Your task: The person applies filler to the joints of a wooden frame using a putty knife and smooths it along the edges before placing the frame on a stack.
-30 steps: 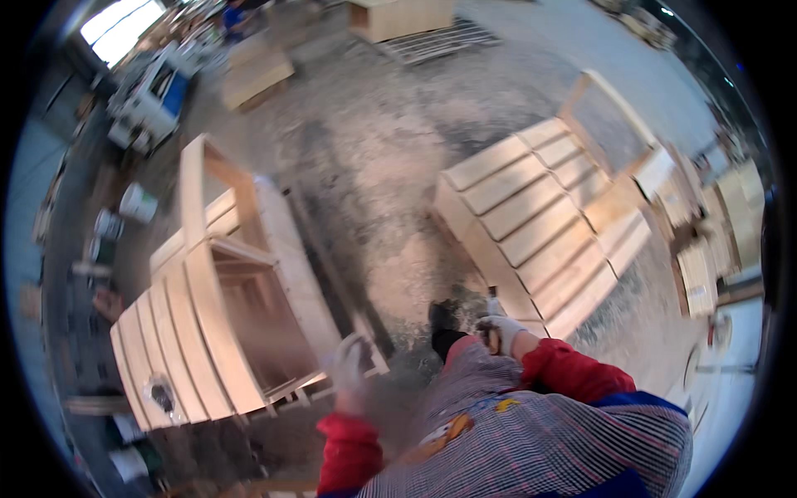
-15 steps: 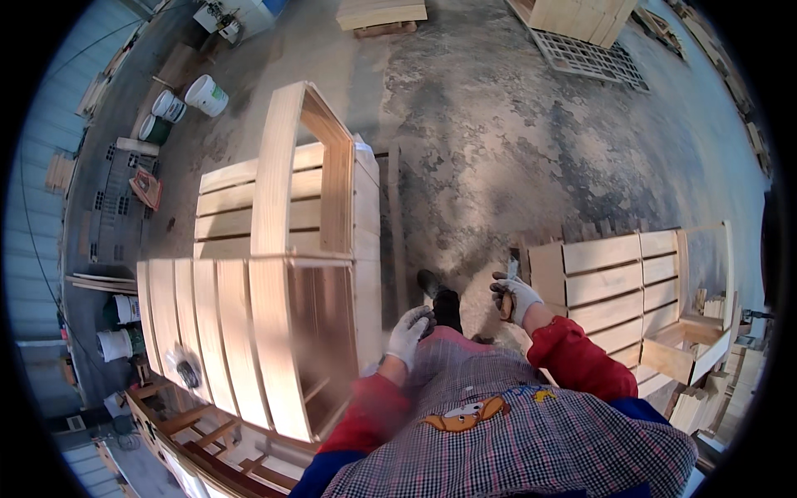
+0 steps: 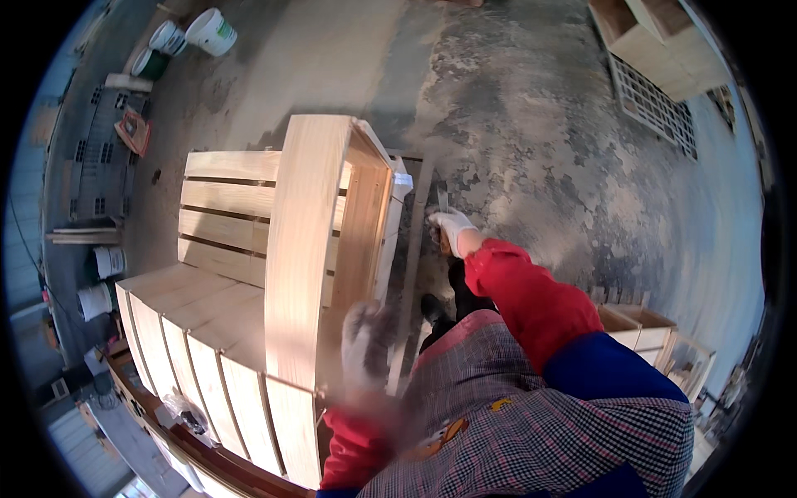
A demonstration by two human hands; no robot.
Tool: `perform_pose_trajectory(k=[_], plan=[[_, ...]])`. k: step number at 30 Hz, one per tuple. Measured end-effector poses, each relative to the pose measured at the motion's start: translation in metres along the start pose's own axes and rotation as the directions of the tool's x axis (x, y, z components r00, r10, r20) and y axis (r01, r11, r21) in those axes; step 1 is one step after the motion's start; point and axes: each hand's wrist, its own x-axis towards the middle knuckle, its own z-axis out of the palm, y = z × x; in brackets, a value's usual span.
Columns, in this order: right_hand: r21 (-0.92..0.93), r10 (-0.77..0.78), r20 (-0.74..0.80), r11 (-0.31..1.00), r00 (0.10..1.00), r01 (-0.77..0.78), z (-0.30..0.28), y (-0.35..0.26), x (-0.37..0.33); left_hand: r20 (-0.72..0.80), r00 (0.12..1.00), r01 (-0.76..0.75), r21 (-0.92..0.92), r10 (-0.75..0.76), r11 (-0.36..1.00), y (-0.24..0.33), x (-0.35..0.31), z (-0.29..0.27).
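The left of two side-by-side, head-worn fisheye cameras looks steeply down: the checked apron (image 3: pixel 531 444) is close at lower centre and right, the floor (image 3: pixel 531 124) farther off at upper centre, straight edges bending toward the dark rim.

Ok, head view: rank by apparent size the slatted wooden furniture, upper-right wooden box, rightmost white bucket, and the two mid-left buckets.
1. Slatted wooden furniture
2. Wooden box
3. Rightmost white bucket
4. Upper mid-left bucket, lower mid-left bucket: too alike to rank
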Motion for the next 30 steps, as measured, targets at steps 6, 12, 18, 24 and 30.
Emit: perform_pose_trajectory(k=[6, 12, 18, 24, 30], plan=[[-0.231, -0.125, 0.0, 0.965, 0.992, 0.121, 0.05, -0.037, 0.119, -0.093, 0.971, -0.237, -0.346, 0.218, 0.908, 0.018, 0.036, 0.02], [-0.26, -0.07, 0.086, 0.962, 0.994, 0.09, 0.055, -0.026, 0.147, -0.7, 0.67, -0.102, 0.243, 0.248, 0.965, 0.006, 0.035, 0.011], [-0.175, 0.069, 0.132, 0.984, 0.989, -0.045, 0.033, -0.021, 0.161, -0.776, 0.583, -0.098, 0.225, 0.239, 0.969, 0.003, 0.03, -0.007], [-0.212, 0.052, 0.081, 0.977, 0.995, -0.034, 0.033, -0.055, 0.123, -0.721, 0.588, 0.217, 0.577, 0.366, 0.788, 0.032, 0.035, 0.059], [-0.439, 0.13, 0.125, 0.896, 0.984, -0.063, 0.003, -0.093, 0.082, -0.589, 0.712, -0.138, 0.416, 0.382, 0.899, 0.104, -0.015, 0.124]])
